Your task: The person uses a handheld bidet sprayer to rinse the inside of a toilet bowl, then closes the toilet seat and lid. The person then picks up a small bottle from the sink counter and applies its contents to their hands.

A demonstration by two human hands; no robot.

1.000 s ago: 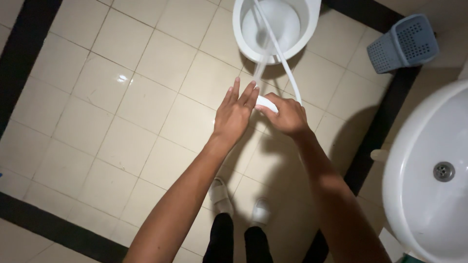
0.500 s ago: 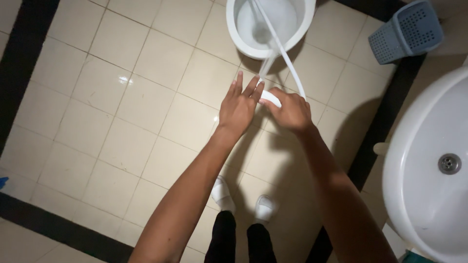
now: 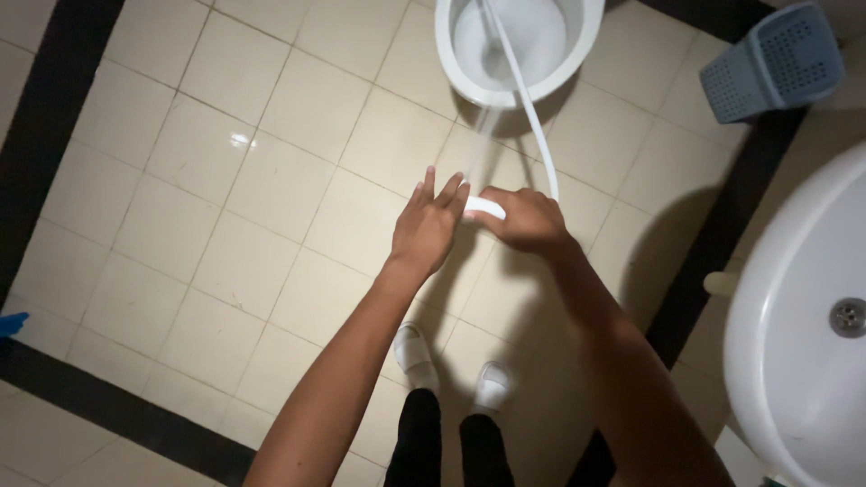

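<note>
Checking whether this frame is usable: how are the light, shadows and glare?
Head view: dim, uneven light; a small glare spot on the floor tiles; a dark shadow beside the sink; both hands, left and right, look sharp.

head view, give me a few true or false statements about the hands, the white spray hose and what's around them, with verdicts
1. The right hand grips the white spray nozzle. True.
2. The left hand is clenched in a fist. False: its fingers are stretched out, tips beside the nozzle.
3. A stream of water runs from the nozzle into the white toilet bowl. True.
4. The thin white hose lies coiled on the tiled floor. False: it runs straight from the right hand up across the bowl.
5. The grey-blue perforated plastic basket stands inside the white washbasin. False: it sits on the floor beside the toilet.
</note>
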